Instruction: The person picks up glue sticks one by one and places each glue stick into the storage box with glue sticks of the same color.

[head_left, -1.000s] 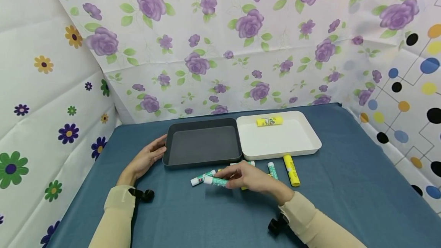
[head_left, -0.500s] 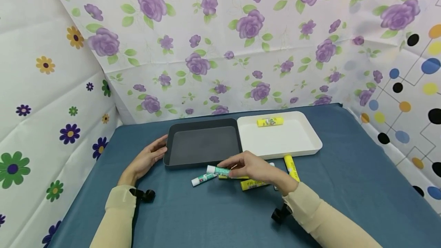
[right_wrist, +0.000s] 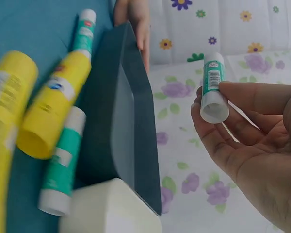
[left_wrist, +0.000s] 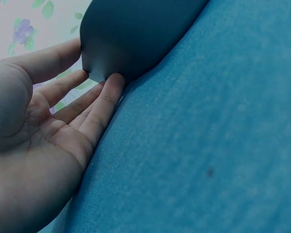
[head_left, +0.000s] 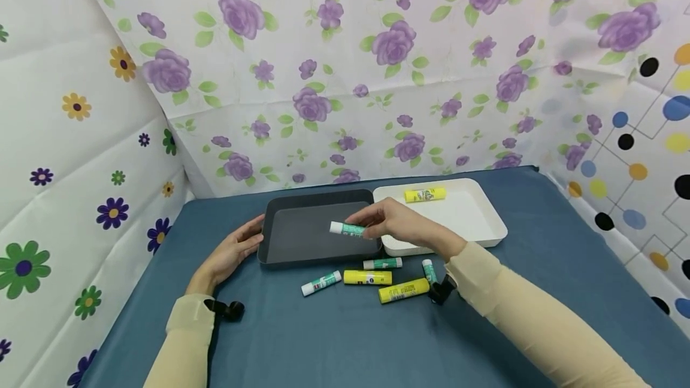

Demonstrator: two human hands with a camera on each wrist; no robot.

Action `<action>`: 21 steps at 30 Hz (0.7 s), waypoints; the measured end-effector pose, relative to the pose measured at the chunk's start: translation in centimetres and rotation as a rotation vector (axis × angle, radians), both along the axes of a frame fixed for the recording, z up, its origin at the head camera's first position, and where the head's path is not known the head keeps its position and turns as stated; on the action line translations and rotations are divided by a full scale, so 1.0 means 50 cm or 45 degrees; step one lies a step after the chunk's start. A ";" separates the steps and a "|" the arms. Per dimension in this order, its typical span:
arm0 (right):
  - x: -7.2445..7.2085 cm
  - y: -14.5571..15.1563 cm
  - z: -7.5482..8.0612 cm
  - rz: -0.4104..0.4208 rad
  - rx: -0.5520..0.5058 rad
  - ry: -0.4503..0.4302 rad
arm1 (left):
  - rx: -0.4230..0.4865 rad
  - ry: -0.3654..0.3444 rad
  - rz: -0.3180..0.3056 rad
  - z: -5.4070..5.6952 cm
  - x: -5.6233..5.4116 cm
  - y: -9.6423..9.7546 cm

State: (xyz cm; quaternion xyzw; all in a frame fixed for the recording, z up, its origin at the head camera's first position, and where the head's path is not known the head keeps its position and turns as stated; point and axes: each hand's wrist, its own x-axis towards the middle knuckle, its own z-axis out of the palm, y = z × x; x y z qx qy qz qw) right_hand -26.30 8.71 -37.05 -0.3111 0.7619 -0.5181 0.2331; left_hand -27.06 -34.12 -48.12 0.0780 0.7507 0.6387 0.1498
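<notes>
My right hand (head_left: 404,223) pinches a small green-and-white glue stick (head_left: 345,229) between thumb and fingers, above the right part of the dark grey tray (head_left: 307,229). In the right wrist view this glue stick (right_wrist: 213,80) shows a barcode and a hollow white end. My left hand (head_left: 229,256) rests its extended fingers against the tray's left side. Seen from the left wrist, those fingertips (left_wrist: 115,82) touch the tray's corner (left_wrist: 131,39). On the cloth before the trays lie green glue sticks (head_left: 321,283) and larger yellow glue sticks (head_left: 368,278).
A white tray (head_left: 474,223) adjoins the dark one on the right, with a yellow glue stick (head_left: 426,194) in it near the back. Another yellow stick (head_left: 404,290) and a green one (head_left: 429,271) lie near the right sleeve. Patterned cloths hang behind and beside the table.
My right hand has lifted the green glue stick from just in front of the trays up and back over the dark tray. The left hand stays at the tray's left side.
</notes>
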 end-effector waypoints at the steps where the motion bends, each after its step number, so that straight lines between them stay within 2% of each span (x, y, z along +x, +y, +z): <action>1: -0.009 -0.003 0.004 -0.004 -0.002 -0.008 | -0.001 -0.002 0.001 0.000 0.001 -0.001; 8: -0.066 -0.019 0.021 -0.027 0.008 0.005 | 0.005 0.003 -0.002 -0.003 0.003 0.000; 15: -0.106 -0.037 0.026 -0.018 0.031 0.001 | 0.009 0.006 -0.012 -0.003 0.002 0.003; 21: -0.138 -0.058 0.025 -0.019 0.056 0.057 | 0.015 0.002 -0.005 -0.003 0.002 -0.002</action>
